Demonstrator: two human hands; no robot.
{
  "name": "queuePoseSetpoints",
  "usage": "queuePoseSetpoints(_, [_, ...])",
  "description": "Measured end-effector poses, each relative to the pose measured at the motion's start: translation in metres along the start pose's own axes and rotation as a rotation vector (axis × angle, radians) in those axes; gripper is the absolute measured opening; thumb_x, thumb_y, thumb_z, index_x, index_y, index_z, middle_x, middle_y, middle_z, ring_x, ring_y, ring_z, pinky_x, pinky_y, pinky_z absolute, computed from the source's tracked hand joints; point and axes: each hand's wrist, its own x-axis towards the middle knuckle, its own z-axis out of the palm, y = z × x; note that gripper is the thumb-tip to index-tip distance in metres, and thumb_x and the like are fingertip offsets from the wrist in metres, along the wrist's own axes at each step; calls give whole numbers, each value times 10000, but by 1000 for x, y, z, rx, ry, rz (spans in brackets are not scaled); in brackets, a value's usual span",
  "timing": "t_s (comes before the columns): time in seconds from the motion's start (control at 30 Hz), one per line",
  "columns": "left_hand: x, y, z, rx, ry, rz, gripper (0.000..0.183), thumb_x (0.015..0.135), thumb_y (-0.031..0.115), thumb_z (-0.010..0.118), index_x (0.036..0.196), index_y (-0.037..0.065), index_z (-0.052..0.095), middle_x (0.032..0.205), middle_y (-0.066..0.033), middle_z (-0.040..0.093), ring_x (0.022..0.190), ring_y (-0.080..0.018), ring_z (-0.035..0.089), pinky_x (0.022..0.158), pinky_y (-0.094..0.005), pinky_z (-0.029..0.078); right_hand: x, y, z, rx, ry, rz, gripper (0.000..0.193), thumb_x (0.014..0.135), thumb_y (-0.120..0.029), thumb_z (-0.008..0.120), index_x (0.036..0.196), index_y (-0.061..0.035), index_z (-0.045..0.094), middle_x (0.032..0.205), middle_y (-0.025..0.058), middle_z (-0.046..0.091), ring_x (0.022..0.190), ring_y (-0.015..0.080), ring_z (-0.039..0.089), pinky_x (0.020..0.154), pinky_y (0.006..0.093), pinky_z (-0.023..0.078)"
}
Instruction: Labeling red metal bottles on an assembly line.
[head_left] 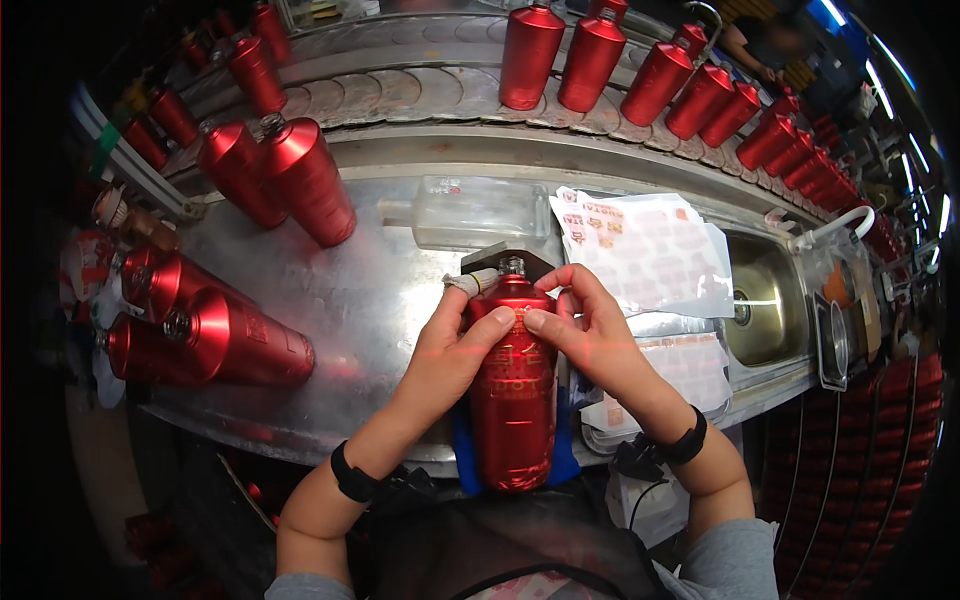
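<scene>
A glossy red bottle [513,420] with gold lettering lies in front of me, its clear glass neck pointing away and its base toward my body. Both hands close around its shoulder. My left hand [452,345] has its thumb pressed on the upper front, and a pale wrap covers one fingertip. On the other side my right hand [595,330] presses its thumb close to the left one, with the index finger curled near the neck. A dark holder [540,262] shows behind the neck, and blue cloth [466,440] lies under the bottle. Red laser lines cross the bottle and hands.
A clear glass bottle [480,213] lies beyond my hands. Printed label sheets [660,260] are at right, beside a steel sink [765,300]. Several red bottles [255,340] stand on the steel bench at left. More ride the curved conveyor [420,95]. Another person [770,50] is far right.
</scene>
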Motion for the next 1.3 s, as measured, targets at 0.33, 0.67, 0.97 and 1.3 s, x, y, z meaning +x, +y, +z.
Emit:
queuePoseSetpoints(0.33, [5, 0, 3, 98, 30, -49, 375, 968, 206, 607, 1286, 25, 524, 1118, -69, 631, 1003, -118, 598, 882, -268, 486, 0, 5, 0, 36, 24, -16, 298, 884, -256, 721, 1066, -74, 571, 680, -82, 358, 636, 15, 339, 569, 199, 299])
queuePoseSetpoints(0.67, [2, 1, -1, -18, -16, -38, 430, 977, 222, 598, 1338, 20, 481, 1187, -80, 598, 1064, -132, 575, 934, -280, 469, -2, 2, -7, 91, -45, 50, 256, 921, -215, 662, 1108, -70, 567, 726, -75, 383, 709, 28, 371, 660, 203, 328])
queuePoseSetpoints(0.97, [0, 0, 3, 42, -30, 20, 471, 950, 208, 653, 1343, 24, 471, 1217, -98, 598, 1102, -151, 585, 939, -299, 486, -1, 2, -7, 7, -42, 8, 391, 843, -243, 756, 1129, -77, 547, 678, -80, 353, 637, 20, 336, 584, 196, 291])
queuePoseSetpoints(1.3, [-2, -1, -1, -54, -21, -71, 535, 983, 202, 602, 1429, 19, 370, 1264, -129, 576, 1135, -154, 564, 967, -300, 468, -4, 4, -5, 24, 2, -15, 363, 860, -212, 731, 1145, -60, 566, 696, -59, 392, 632, 23, 372, 606, 198, 359])
